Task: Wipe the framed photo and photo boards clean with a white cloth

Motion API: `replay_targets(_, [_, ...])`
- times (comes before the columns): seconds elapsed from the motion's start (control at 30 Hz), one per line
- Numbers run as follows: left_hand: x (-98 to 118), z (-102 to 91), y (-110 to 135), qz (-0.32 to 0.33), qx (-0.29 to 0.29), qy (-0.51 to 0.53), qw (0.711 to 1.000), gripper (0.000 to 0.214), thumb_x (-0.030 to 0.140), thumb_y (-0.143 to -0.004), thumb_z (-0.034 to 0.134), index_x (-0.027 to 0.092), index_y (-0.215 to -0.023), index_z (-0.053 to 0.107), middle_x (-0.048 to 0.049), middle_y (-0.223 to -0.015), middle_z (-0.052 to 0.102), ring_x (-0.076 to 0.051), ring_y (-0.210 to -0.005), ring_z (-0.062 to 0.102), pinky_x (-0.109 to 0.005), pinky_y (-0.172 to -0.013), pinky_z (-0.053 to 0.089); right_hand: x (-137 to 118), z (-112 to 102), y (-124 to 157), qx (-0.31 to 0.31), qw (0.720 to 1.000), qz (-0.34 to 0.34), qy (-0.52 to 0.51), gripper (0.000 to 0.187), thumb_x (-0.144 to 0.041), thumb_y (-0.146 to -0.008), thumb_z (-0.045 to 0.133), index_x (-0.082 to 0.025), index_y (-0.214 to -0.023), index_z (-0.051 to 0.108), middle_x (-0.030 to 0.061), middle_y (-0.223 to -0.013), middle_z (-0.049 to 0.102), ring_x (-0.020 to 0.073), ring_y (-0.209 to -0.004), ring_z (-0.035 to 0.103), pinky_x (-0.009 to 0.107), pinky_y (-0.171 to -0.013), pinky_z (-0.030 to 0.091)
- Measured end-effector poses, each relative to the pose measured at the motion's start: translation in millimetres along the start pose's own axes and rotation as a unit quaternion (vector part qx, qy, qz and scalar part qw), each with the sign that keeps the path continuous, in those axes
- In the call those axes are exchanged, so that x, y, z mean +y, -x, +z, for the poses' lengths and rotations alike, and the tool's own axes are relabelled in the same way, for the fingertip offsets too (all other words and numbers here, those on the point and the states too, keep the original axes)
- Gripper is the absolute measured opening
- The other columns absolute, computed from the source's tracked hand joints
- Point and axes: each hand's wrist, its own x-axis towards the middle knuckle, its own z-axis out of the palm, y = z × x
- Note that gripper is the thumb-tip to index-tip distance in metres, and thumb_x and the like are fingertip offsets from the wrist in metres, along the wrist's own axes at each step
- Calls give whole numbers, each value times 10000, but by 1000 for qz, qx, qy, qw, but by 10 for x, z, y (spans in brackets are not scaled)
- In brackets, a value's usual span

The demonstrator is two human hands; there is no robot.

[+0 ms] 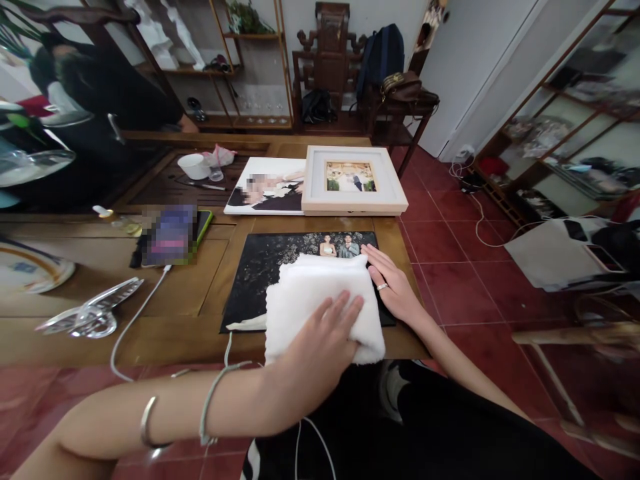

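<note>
A folded white cloth (295, 300) lies on a dark photo panel (250, 280) that shows two people in wedding clothes against a dark background. My left hand (323, 343) rests flat on the cloth with its fingers stretched out. At the panel's right edge is my right hand (393, 283), fingers extended beside the cloth's upper right corner; a ring is on one finger. Much of the panel is hidden under the cloth. Neither hand is wrapped round anything.
Behind the panel stand a framed photo (310, 177) and a second photo panel (240, 200). To the left are a phone (173, 233) with a white cable, a shiny clear butterfly-like object (95, 313), a small bottle (120, 222) and a white cup (194, 167). A person (110, 87) is across the table.
</note>
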Motion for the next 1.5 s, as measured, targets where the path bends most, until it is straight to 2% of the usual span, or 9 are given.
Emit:
replay_targets(0.2, [-316, 40, -412, -99, -19, 17, 995, 277, 180, -887, 526, 182, -1099, 704, -134, -1528, 350, -354, -1400, 321, -528, -1102, 367, 23, -2, -3, 2, 1000, 3, -14, 485, -439, -981, 371, -198, -1370, 531, 91, -1445, 504, 226, -1401, 385, 482, -1181, 289])
replay_targets(0.4, [-12, 166, -633, -117, 14, -23, 993, 299, 229, -923, 507, 145, -1131, 705, -186, -1523, 333, -473, -1371, 291, -655, -1056, 354, 25, -24, 29, 46, 995, 33, -87, 467, -443, -981, 380, -220, -1358, 543, 67, -1450, 503, 215, -1373, 429, 431, -1182, 295])
replay_targets(0.53, [247, 113, -490, -63, 40, -30, 997, 296, 271, -927, 509, 174, -1105, 726, -158, -1518, 362, -470, -1368, 312, -648, -1044, 380, -4, -45, 52, 60, 988, 55, -131, 451, -441, -982, 388, -280, -1390, 499, 6, -1484, 459, 210, -1394, 395, 419, -1188, 284])
replay_targets(0.73, [390, 14, 59, 34, 32, 40, 998, 193, 290, -874, 601, 225, -899, 780, -95, -1534, 355, -430, -1404, 275, -619, -1078, 353, -15, -46, 44, 48, 991, 49, -119, 448, -422, -988, 385, -277, -1401, 480, -1, -1501, 430, 186, -1407, 370, 397, -1201, 248])
replay_targets(0.87, [160, -77, 370, 58, -23, 137, 989, 150, 258, -815, 629, 225, -857, 769, -58, -1561, 303, -358, -1434, 248, -558, -1142, 282, 0, -37, 32, 43, 993, 46, -98, 455, -408, -983, 405, -269, -1411, 468, 12, -1506, 425, 179, -1403, 379, 393, -1196, 258])
replay_targets(1.0, [-344, -134, 455, -46, -61, 162, 984, 326, 57, -735, 540, 229, -914, 752, -19, -1565, 281, -282, -1446, 249, -510, -1169, 254, -16, -38, 27, 35, 996, 39, -66, 504, -396, -947, 492, -243, -1426, 451, 53, -1499, 439, 209, -1397, 391, 413, -1183, 283])
replay_targets(1.17, [-847, 87, 378, -181, -5, 65, 981, 290, 141, -846, 466, 166, -958, 733, -88, -1562, 263, -400, -1437, 213, -763, -1068, 137, -81, -53, 38, 49, 996, -35, -66, 421, -362, -900, 582, -272, -1311, 581, 65, -1420, 539, 247, -1340, 470, 465, -1139, 355])
replay_targets(1.37, [-873, 278, 263, -197, 47, 33, 979, 298, 205, -878, 472, 168, -1054, 710, -112, -1558, 270, -427, -1430, 210, -798, -1037, 115, -51, -51, 41, 72, 982, -5, -173, 380, -398, -894, 588, -287, -1256, 619, 60, -1400, 559, 254, -1323, 490, 475, -1129, 375])
replay_targets(1.5, [-901, 223, 235, -195, 41, 47, 979, 315, 185, -876, 450, 167, -1067, 700, -107, -1561, 264, -420, -1433, 210, -798, -1025, 157, -15, -30, 11, 60, 989, 13, -132, 386, -398, -885, 601, -268, -1248, 628, 76, -1365, 589, 247, -1307, 506, 472, -1132, 366])
